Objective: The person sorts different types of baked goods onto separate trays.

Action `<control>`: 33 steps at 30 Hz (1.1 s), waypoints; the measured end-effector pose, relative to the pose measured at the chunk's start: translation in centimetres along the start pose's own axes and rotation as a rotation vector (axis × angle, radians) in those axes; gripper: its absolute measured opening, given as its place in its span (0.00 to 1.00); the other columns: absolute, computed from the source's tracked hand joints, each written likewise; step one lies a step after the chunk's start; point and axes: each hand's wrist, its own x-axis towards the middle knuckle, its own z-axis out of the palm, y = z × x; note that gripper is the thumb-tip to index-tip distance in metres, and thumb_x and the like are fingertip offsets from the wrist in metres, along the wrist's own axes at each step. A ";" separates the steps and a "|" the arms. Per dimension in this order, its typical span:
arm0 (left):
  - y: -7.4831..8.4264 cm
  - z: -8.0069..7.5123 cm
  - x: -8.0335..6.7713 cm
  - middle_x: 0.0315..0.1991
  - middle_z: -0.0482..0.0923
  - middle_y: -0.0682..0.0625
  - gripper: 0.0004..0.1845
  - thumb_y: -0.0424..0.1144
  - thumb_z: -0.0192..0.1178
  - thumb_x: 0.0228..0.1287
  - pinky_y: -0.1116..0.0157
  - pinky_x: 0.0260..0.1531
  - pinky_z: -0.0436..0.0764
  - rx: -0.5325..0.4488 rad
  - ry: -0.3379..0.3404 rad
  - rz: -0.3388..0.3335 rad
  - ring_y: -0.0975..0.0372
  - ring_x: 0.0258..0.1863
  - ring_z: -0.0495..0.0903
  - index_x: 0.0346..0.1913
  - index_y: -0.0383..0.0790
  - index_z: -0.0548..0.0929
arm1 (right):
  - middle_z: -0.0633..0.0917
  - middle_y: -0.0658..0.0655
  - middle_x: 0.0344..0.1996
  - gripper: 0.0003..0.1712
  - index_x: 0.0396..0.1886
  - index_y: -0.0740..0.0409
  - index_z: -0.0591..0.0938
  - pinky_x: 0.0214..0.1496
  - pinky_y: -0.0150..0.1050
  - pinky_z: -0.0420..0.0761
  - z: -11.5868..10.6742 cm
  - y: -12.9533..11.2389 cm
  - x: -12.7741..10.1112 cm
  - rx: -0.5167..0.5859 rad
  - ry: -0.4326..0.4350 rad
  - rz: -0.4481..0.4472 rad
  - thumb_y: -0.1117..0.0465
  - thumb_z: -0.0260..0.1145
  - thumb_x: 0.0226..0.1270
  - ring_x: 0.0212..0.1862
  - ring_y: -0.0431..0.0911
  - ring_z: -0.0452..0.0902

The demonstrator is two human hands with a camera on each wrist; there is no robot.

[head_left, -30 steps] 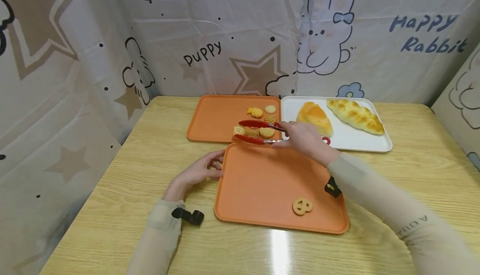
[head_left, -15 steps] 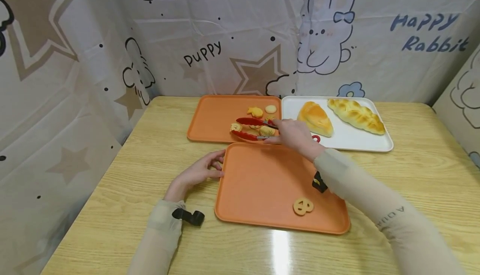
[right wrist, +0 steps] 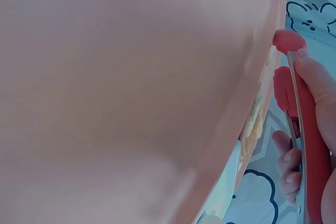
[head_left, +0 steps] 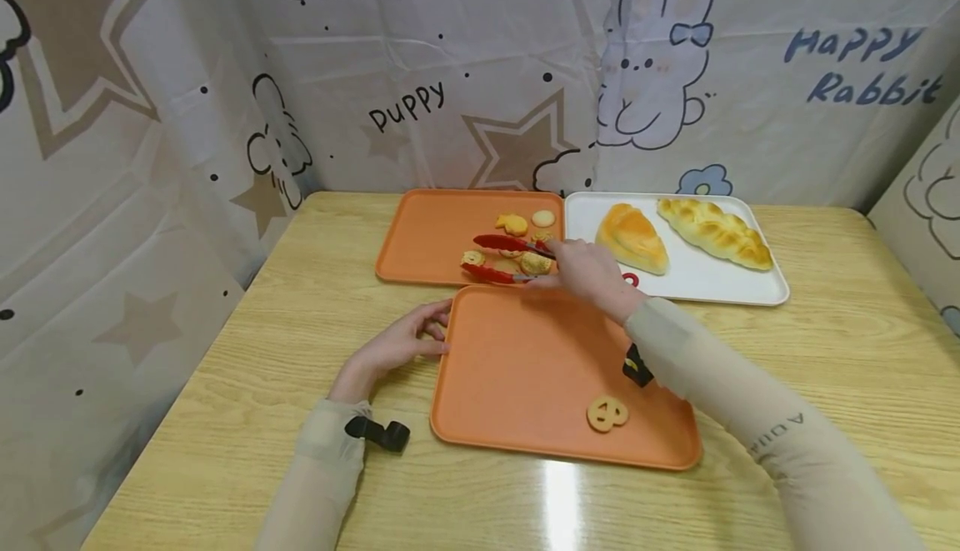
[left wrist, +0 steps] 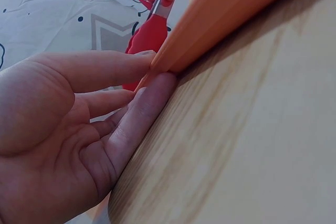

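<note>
My right hand [head_left: 588, 272] grips red-tipped tongs [right wrist: 310, 145] over the rear orange tray [head_left: 435, 226]. Their red tips stand apart, around and above several cookies. A round cookie [head_left: 472, 258] lies by the tips, and another cookie [head_left: 536, 263] sits near my fingers. Part of the cookie group is hidden by the tongs and hand. At the left rim of the front orange tray [head_left: 517, 368], my left hand [head_left: 397, 343] pinches the edge between thumb and fingers, clearest in the left wrist view. One pretzel-shaped cookie [head_left: 606, 413] lies on that front tray.
A white tray [head_left: 701, 284] stands at the back right with a rounded bread [head_left: 632, 238] and a braided loaf [head_left: 712, 232]. A fish-shaped cookie [head_left: 512, 223] and a pale round cookie [head_left: 543, 218] lie farther back. Printed cloth [head_left: 345, 142] hangs behind the table.
My right hand and the tongs have shifted slightly left and back over the cookies. The round cookie at the tips sits a little farther left. My left hand stays put.
</note>
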 end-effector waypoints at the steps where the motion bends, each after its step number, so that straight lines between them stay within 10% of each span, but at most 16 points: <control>1: 0.0 0.0 0.0 0.52 0.62 0.36 0.39 0.24 0.59 0.54 0.73 0.34 0.75 0.001 0.000 -0.001 0.59 0.40 0.68 0.69 0.31 0.53 | 0.76 0.52 0.19 0.36 0.33 0.57 0.77 0.14 0.38 0.65 -0.1 0.0 -0.1 0.004 0.003 -0.004 0.29 0.65 0.42 0.22 0.48 0.74; 23: -0.4 -0.2 -0.3 0.53 0.63 0.38 0.39 0.26 0.59 0.55 0.71 0.36 0.75 0.018 0.015 -0.027 0.59 0.41 0.68 0.69 0.34 0.53 | 0.79 0.51 0.22 0.36 0.39 0.52 0.78 0.17 0.34 0.66 -2.1 2.2 -6.7 0.071 0.129 -0.094 0.32 0.69 0.37 0.21 0.42 0.70; 33: -0.3 0.0 0.0 0.52 0.63 0.38 0.39 0.25 0.59 0.55 0.70 0.36 0.77 -0.007 0.004 -0.028 0.60 0.40 0.68 0.69 0.34 0.53 | 0.80 0.50 0.27 0.38 0.46 0.50 0.77 0.21 0.34 0.67 -3.5 3.7 -10.6 0.049 0.000 -0.023 0.30 0.67 0.39 0.24 0.41 0.70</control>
